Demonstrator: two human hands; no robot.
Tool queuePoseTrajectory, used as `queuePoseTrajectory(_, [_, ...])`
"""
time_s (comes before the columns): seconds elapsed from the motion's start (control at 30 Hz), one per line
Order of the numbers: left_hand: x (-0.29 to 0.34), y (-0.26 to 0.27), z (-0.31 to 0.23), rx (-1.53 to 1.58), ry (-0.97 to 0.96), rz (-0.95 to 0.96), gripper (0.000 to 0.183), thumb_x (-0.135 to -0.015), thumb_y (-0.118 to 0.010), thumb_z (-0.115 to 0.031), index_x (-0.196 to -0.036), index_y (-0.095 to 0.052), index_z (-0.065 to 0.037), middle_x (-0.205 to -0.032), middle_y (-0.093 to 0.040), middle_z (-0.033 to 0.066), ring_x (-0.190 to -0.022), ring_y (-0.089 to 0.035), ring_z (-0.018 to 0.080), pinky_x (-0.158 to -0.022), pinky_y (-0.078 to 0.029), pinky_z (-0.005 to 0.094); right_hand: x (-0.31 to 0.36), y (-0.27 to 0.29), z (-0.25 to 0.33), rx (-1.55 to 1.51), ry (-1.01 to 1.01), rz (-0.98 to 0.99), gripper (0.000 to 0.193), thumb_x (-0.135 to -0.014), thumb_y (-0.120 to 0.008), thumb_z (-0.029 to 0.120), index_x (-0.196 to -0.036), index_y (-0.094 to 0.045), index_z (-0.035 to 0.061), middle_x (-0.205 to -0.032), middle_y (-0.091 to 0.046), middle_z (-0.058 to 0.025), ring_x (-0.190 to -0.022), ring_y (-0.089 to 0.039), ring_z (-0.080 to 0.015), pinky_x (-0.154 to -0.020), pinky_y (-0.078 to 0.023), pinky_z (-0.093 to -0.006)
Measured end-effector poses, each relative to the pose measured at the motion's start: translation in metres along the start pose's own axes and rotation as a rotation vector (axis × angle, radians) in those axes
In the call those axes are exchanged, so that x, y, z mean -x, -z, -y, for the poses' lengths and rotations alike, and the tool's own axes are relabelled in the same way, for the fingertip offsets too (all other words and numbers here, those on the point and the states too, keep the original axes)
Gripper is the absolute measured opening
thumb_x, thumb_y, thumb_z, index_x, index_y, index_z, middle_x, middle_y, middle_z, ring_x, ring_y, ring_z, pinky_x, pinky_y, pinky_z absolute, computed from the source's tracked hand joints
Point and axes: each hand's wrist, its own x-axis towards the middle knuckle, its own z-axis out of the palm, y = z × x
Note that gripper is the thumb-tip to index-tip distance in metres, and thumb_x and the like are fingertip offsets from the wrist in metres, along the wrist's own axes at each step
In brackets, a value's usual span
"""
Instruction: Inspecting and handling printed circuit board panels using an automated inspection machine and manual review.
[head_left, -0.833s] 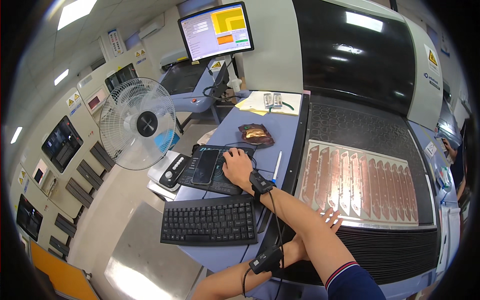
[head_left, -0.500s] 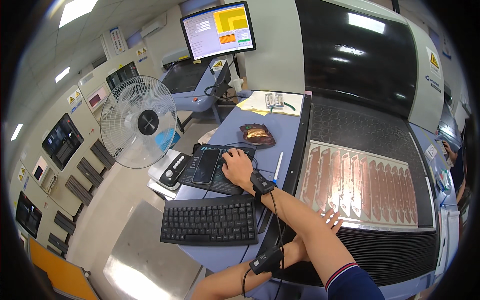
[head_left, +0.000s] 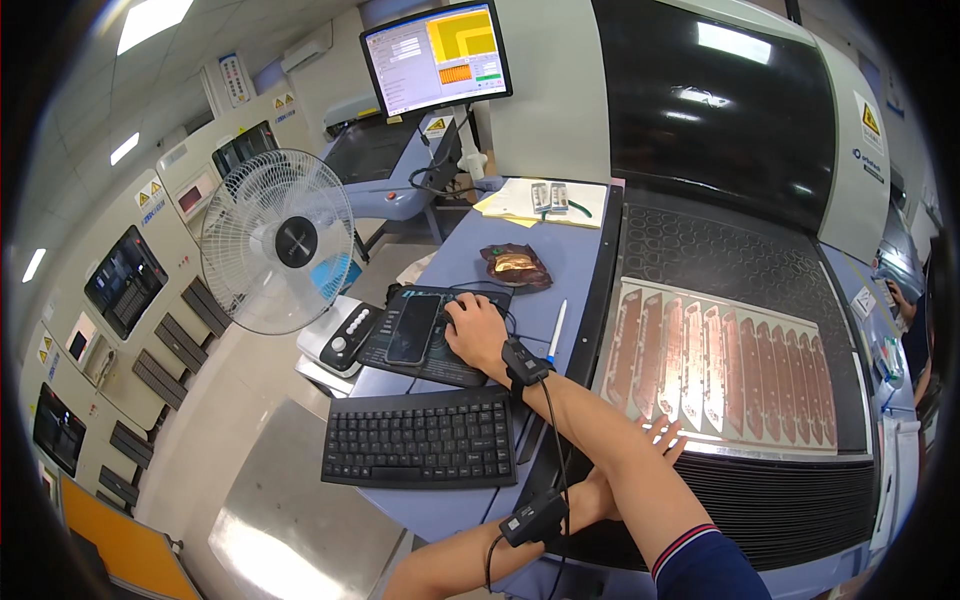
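Observation:
My right hand (head_left: 475,328) curls over a dark computer mouse, mostly hidden under the palm, on a black mouse pad (head_left: 462,370). A black smartphone (head_left: 411,332) lies on the same pad, just left of that hand. My left arm crosses beneath the right forearm. Beyond it, the fingers of my left hand (head_left: 660,440) show spread apart and holding nothing, near the front edge of a flat panel with several copper-coloured strips (head_left: 715,365). Both wrists wear black strapped devices with cables. A black keyboard (head_left: 420,438) sits in front of the mouse pad.
A lit monitor (head_left: 437,58) stands at the back. On the blue bench are a crumpled dark wrapper (head_left: 515,266), a white pen (head_left: 557,333) and papers (head_left: 510,203). A fan (head_left: 278,240) stands left; a large machine (head_left: 715,100) rises behind the panel. Another person's hand (head_left: 893,295) shows far right.

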Motion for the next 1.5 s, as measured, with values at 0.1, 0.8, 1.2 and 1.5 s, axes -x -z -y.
queuePoseTrajectory(0.1, [0.0001, 0.0072, -0.0007, -0.027, -0.005, 0.052, 0.076, -0.098, -0.046, -0.049, -0.152, -0.032, 0.003, -0.16, -0.027, 0.0249, -0.151, -0.021, 0.0405, -0.123, -0.014, 0.0565, -0.0011, 0.0012, 0.0004, 0.018, -0.015, 0.016, 0.03, -0.08, -0.069, 0.014, -0.109, -0.066, 0.005, -0.116, -0.061, -0.0145, -0.109, -0.059, -0.0353, -0.092, -0.051, -0.0455])
queuePoseTrajectory(0.8, [-0.002, 0.0058, -0.0017, 0.006, 0.028, 0.006, 0.077, -0.098, -0.045, -0.053, -0.152, -0.032, 0.001, -0.16, -0.029, 0.0226, -0.152, -0.022, 0.0381, -0.122, -0.015, 0.0561, -0.0011, 0.0029, 0.0021, 0.109, -0.065, -0.005, 0.026, -0.082, -0.067, 0.013, -0.106, -0.065, 0.0024, -0.113, -0.059, -0.0172, -0.105, -0.057, -0.0375, -0.089, -0.05, -0.0475])
queuePoseTrajectory(1.2, [0.0002, 0.0086, -0.0004, 0.036, 0.022, 0.031, 0.077, -0.097, -0.046, -0.049, -0.154, -0.029, 0.001, -0.161, -0.026, 0.0235, -0.152, -0.019, 0.04, -0.122, -0.013, 0.0578, -0.0012, 0.0014, 0.002, 0.106, -0.066, -0.012, 0.026, -0.082, -0.067, 0.013, -0.105, -0.065, 0.0032, -0.114, -0.059, -0.0166, -0.107, -0.057, -0.0368, -0.09, -0.049, -0.0471])
queuePoseTrajectory(1.5, [-0.0006, 0.0073, -0.0006, 0.031, 0.017, 0.029, 0.079, -0.095, -0.048, -0.047, -0.154, -0.028, 0.001, -0.161, -0.024, 0.0244, -0.152, -0.019, 0.0406, -0.122, -0.013, 0.0575, 0.0, -0.0014, 0.0009, 0.127, -0.043, -0.041, 0.028, -0.08, -0.067, 0.013, -0.106, -0.064, 0.0017, -0.112, -0.059, -0.0168, -0.105, -0.056, -0.0363, -0.089, -0.048, -0.0464])
